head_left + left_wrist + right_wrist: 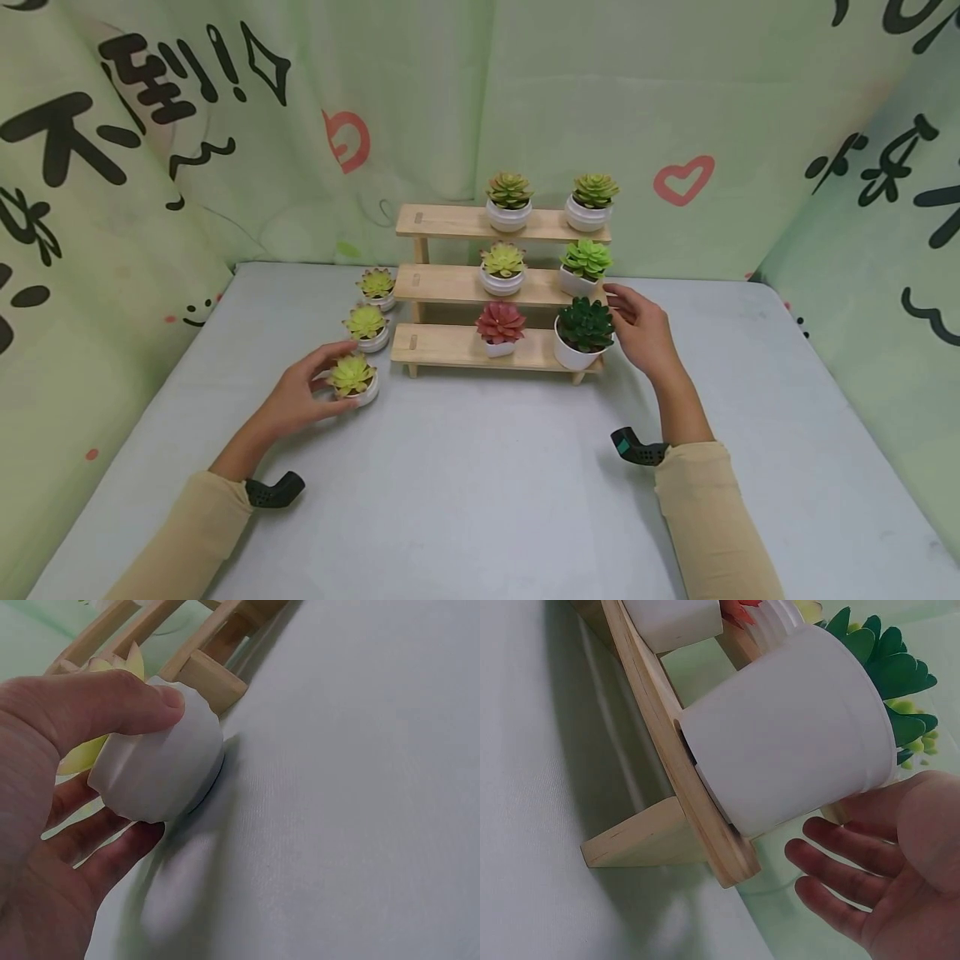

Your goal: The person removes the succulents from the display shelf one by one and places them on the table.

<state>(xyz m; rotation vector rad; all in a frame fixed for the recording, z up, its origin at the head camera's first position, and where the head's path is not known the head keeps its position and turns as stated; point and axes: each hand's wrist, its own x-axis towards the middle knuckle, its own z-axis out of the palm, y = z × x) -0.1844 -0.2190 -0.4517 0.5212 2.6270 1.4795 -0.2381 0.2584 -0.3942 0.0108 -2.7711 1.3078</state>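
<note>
On the left of the table, my left hand (303,393) holds the nearest yellow-green potted succulent (354,377). In the left wrist view, the thumb lies on its white pot (161,757) and the other fingers curl round the far side. My right hand (642,327) is beside the right end of the three-step wooden stand (442,343), with loosely bent fingers and nothing in its grasp. It is nearest to the dark green succulent (585,325), whose large white pot (795,727) stands on the lowest step. Whether the right thumb touches that pot, I cannot tell.
Two more yellow-green succulents, one (366,323) in front of the other (377,285), stand left of the stand. A red succulent (500,325) shares the lowest step. Green succulents sit on the middle and top steps. A printed curtain (570,100) backs the white table (480,483).
</note>
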